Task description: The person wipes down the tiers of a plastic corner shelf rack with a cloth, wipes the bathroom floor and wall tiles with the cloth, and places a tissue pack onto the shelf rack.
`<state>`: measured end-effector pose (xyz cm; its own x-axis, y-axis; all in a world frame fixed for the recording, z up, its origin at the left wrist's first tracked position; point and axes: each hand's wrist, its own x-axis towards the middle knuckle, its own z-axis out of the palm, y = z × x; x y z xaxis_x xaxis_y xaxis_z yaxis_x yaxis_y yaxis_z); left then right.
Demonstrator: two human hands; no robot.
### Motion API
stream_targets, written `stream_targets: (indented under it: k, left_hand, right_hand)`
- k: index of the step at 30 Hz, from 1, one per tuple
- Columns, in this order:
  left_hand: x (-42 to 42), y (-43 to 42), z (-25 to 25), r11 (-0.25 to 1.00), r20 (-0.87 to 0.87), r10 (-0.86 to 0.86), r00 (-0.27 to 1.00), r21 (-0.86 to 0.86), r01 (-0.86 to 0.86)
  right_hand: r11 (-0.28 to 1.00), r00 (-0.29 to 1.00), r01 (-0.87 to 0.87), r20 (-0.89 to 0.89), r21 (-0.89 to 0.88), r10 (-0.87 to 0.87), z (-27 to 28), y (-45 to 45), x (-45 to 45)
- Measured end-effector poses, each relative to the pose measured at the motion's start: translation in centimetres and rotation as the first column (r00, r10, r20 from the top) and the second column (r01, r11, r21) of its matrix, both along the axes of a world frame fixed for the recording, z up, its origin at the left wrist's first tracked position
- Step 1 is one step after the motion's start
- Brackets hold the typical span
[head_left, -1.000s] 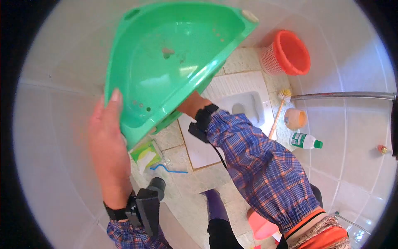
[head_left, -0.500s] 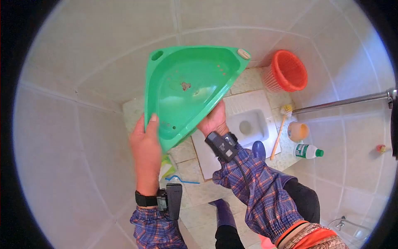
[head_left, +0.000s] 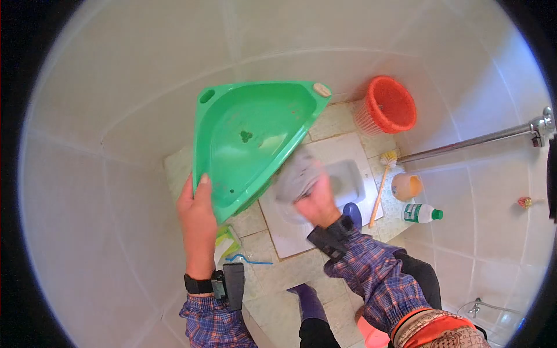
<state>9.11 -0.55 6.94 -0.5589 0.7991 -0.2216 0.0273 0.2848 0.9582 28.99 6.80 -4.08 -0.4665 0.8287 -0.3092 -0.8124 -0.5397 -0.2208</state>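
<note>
Green basin [head_left: 232, 165]: likely light, stiff (slippery if wet) | hold: rim [head_left: 199, 136] | left hand [head_left: 198, 226]: gripping rim | right hand [head_left: 318, 202]: clutching greyish cloth [head_left: 297, 174]

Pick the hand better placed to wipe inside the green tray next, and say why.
Right, most likely: the right hand holds what looks like a grey cloth, blurred, close to the green tray, while the left hand grips the tray's edge and can steady it.
</note>
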Motion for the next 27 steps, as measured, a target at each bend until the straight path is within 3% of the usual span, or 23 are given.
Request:
stream_targets:
  k: [2, 4, 7, 10, 11, 14, 17, 22, 23, 27]
  left_hand:
    - [-0.1, -0.1, -0.1, 1.0, -0.004, -0.005, 1.0, 0.003, 0.005]
    - [-0.3, -0.3, -0.1, 1.0, 0.0, -0.009, 1.0, -0.007, 0.009]
    - [-0.8, -0.4, -1.0, 0.999, -0.089, -0.022, 0.996, -0.045, 0.018]
    - [-0.2, -0.2, -0.4, 0.999, 0.026, -0.014, 1.0, -0.029, 0.015]
    - [0.0, -0.2, -0.3, 1.0, 0.03, 0.008, 1.0, -0.02, -0.007]
    - [0.2, -0.5, -0.4, 0.999, 0.067, 0.053, 0.996, 0.004, -0.053]
    - [-0.2, -0.9, -0.5, 0.998, 0.099, 0.06, 0.993, 0.014, -0.062]
    - [-1.6, -2.3, -1.3, 0.983, 0.154, 0.129, 0.98, 0.111, -0.146]
    - [-0.7, -1.2, -1.5, 0.981, 0.141, 0.161, 0.977, 0.084, -0.174]
    - [-1.4, -1.8, -2.3, 0.956, 0.22, 0.247, 0.944, 0.101, -0.274]
  right_hand:
    - [0.983, 0.969, 0.175, 0.165, 0.06, -0.182, 0.8, 3.8, 2.7]
    - [0.884, 0.746, 0.207, 0.518, 0.418, -0.419, 1.3, 7.3, 3.1]
    - [0.846, 0.58, -0.051, 0.705, 0.531, -0.408, -2.8, 10.6, 3.0]
    - [0.854, 0.566, 0.048, 0.69, 0.518, -0.451, -6.3, 10.3, 1.6]
    - [0.878, 0.484, 0.017, 0.764, 0.479, -0.426, -8.1, 10.4, 1.4]
    - [0.798, 0.061, -0.458, 0.91, 0.391, -0.411, -12.8, 10.7, 3.6]
    - [0.714, -0.125, -0.674, 0.923, 0.191, -0.365, -9.3, 13.0, 6.8]
    - [0.584, -0.207, -0.812, 0.941, -0.011, -0.27, 2.9, 13.3, 13.6]
    - [0.552, -0.204, -0.832, 0.955, -0.055, -0.214, 3.3, 14.2, 15.1]
    - [0.384, -0.147, -0.923, 0.923, 0.0, -0.355, 3.8, 13.2, 13.6]
